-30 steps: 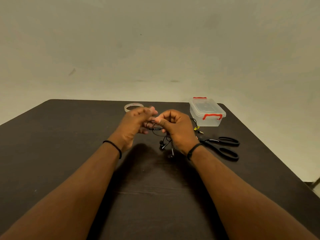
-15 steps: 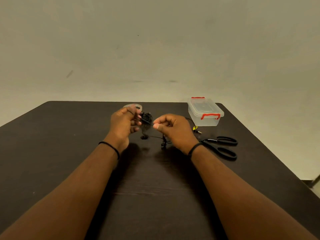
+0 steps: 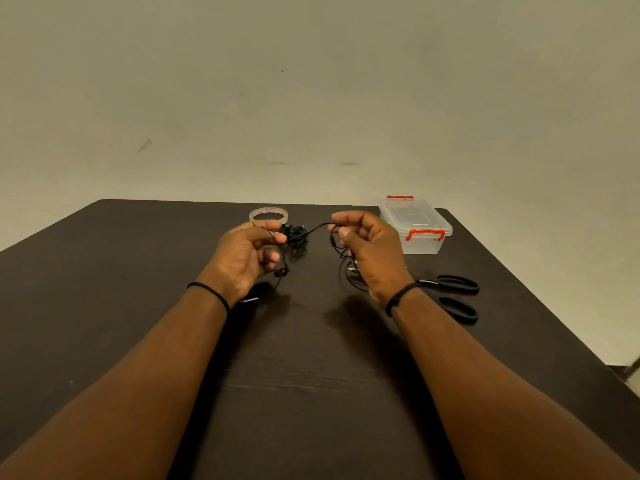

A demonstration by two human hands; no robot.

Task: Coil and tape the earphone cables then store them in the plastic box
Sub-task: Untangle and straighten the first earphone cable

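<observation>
Both hands, L point(image 3: 247, 254) + R point(image 3: 370, 251), pinch earphone cable point(image 3: 311, 231); tape roll point(image 3: 268, 215) red print unreadable.

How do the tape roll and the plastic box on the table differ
The tape roll is a flat open ring; the plastic box is a lidded rectangular tub. The tape roll is pale all over; the plastic box has red clips. The tape roll lies beyond the left hand, the plastic box beyond the right hand. Both are translucent and untouched.
</observation>
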